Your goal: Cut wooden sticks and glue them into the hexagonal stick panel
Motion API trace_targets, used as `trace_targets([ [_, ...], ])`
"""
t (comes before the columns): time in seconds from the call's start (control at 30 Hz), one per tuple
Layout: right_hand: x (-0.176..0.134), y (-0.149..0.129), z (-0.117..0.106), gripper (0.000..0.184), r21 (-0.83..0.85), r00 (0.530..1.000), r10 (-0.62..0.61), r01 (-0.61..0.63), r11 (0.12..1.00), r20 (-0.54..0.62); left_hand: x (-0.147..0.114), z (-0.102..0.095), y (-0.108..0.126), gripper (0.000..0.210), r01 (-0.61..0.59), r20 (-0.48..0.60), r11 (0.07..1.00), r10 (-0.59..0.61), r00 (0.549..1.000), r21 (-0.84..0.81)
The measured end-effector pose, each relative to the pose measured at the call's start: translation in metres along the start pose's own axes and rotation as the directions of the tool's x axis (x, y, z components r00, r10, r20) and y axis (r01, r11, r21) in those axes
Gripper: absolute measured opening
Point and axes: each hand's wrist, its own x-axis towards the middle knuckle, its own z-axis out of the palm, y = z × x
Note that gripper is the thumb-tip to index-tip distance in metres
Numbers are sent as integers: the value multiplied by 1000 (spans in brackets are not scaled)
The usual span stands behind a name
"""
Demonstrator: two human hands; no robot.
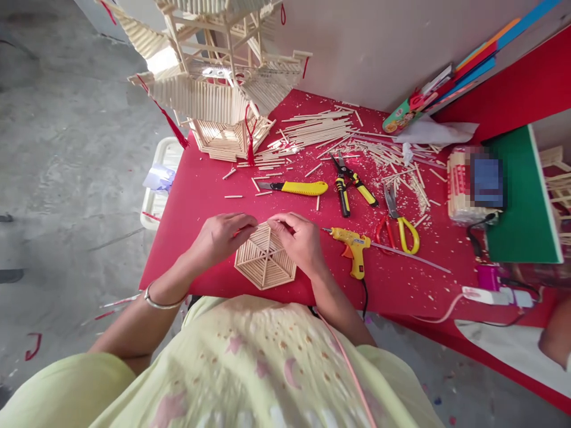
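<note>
- pretty bright overall, shadows fairly soft
- blown-out white patch at the stick tower (196, 98), far left corner of the worktop (196, 214)
- stick hexagon (254, 263) decently crisp
- wide-angle stretch round the edges
- pixelated block (488, 181) near worktop's right edge

A pale yellow, star-printed top (263, 368) is worn with a silver bangle (166, 307)

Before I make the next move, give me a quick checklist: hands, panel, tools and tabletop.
1. Left hand and right hand at the hexagonal stick panel's far edge: ok.
2. Firm grip on it: cannot tell, fingertips unclear.
3. Glue gun apart from both hands: ok, lying right of the right hand.
4. Glue gun hot: cannot tell.
5. Yellow knife blade retracted: not ok, blade looks out.
6. Red tabletop free of scraps: not ok, loose sticks scattered.
</note>
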Motion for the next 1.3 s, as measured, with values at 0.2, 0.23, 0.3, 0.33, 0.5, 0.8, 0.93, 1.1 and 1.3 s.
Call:
trace_targets([
  [0.2, 2, 12, 6, 22, -41, 997, 74, -75, 996, -35, -16, -3, -23, 26, 87, -32, 994, -89, 996, -61],
  [0.23, 0, 14, 6, 21, -58, 997, 70, -71, 996, -29, -20, -2, -25, 26, 90, -31, 994, -92, 995, -66],
  [0.3, -3, 17, 5, 24, -103, 997, 58, -62, 993, -40, -26, 0, -28, 26, 106, -37, 992, -109, 993, -65],
  [0.33, -4, 18, 4, 27, -126, 997, 53, -60, 990, -58, -29, 2, -28, 26, 118, -42, 991, -120, 992, -59],
  [0.5, -11, 21, 0, 26, -177, 995, 27, -44, 983, -95, -35, 4, -26, 28, 161, -31, 986, -162, 986, -28],
  [0.8, -13, 19, 9, 27, -246, 998, -8, -6, 969, -57, -38, 2, -23, 28, 186, -57, 982, -186, 981, 6],
  [0.93, -14, 20, 10, 29, -288, 999, -14, 4, 958, -32, -38, 4, -23, 28, 185, -72, 983, -183, 981, 21],
  [1.1, -13, 20, 12, 33, -328, 1000, -7, 10, 945, 9, -36, 5, -23, 29, 179, -69, 983, -177, 982, 30],
  [1.3, -13, 20, 12, 33, -347, 1000, 14, -5, 938, 24, -37, 5, -23, 31, 165, -79, 985, -161, 984, 42],
])
